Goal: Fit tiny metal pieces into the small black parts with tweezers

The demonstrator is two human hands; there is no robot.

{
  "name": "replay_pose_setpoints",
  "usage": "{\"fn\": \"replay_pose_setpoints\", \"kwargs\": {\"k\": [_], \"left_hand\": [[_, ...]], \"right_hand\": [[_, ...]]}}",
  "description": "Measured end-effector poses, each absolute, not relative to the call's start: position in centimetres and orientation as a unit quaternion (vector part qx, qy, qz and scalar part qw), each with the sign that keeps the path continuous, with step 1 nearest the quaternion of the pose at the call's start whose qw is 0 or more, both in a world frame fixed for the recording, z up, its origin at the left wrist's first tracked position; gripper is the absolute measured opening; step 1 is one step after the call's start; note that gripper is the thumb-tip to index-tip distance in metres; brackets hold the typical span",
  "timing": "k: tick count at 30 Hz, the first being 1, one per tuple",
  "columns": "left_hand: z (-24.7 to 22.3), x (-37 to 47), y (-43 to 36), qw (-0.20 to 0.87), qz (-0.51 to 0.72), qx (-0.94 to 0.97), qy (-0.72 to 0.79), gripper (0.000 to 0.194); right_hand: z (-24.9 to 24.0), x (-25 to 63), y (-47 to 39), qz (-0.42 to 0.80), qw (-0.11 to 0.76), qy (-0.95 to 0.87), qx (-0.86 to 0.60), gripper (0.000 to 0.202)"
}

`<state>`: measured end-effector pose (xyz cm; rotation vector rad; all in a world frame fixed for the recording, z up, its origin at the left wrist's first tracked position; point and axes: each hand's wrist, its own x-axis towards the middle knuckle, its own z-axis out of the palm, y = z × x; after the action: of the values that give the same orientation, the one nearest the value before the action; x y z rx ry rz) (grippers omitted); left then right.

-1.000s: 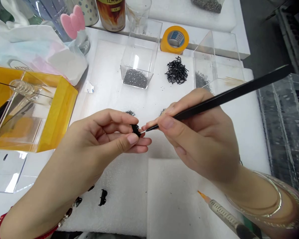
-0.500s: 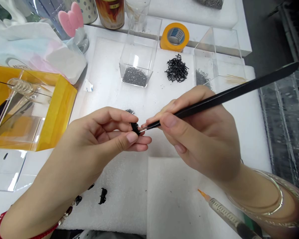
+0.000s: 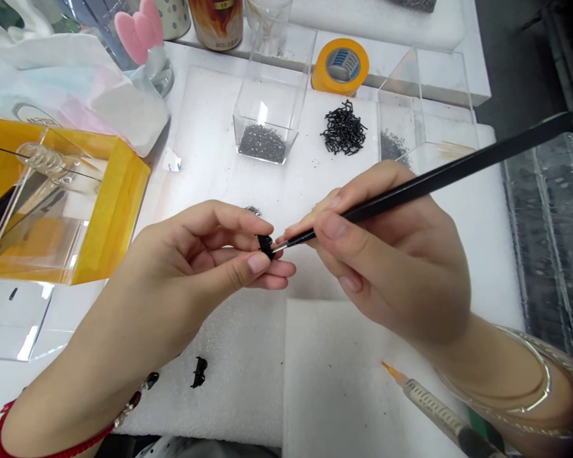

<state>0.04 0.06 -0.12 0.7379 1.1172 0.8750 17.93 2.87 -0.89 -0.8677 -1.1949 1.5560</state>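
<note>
My left hand [image 3: 219, 254] pinches a small black plastic part [image 3: 265, 245] between thumb and fingers, above the middle of the work surface. In my right hand [image 3: 386, 248] is a pair of black tweezers [image 3: 430, 181], held like a pen. Their thin metal tips reach the small part; whether they grip anything there is too small to tell. A similar black part [image 3: 199, 372] lies on the white foam below my left hand. At the lower right rests a syringe [image 3: 430, 404] with an orange tip, close to my right wrist.
Beyond my hands stand a clear box [image 3: 262, 137] of tiny dark pieces, a pile of black bent pieces [image 3: 344, 128], yellow tape [image 3: 340, 67] and another clear box [image 3: 423, 108]. A yellow-edged clear box [image 3: 109, 210] is at left. White foam sheet [image 3: 334, 356] lies in front.
The whole view has shifted slightly. Both hands keep the same grip, with the tweezer tips still at the small black part.
</note>
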Motion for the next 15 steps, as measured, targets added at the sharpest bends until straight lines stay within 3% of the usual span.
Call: {"fn": "replay_pose_setpoints", "kwargs": {"k": [15], "left_hand": [[0.14, 0.15, 0.15, 0.703, 0.384, 0.325, 0.502, 0.012]], "right_hand": [[-0.97, 18.08, 3.03, 0.646, 0.471, -0.485, -0.354, 0.012]]}}
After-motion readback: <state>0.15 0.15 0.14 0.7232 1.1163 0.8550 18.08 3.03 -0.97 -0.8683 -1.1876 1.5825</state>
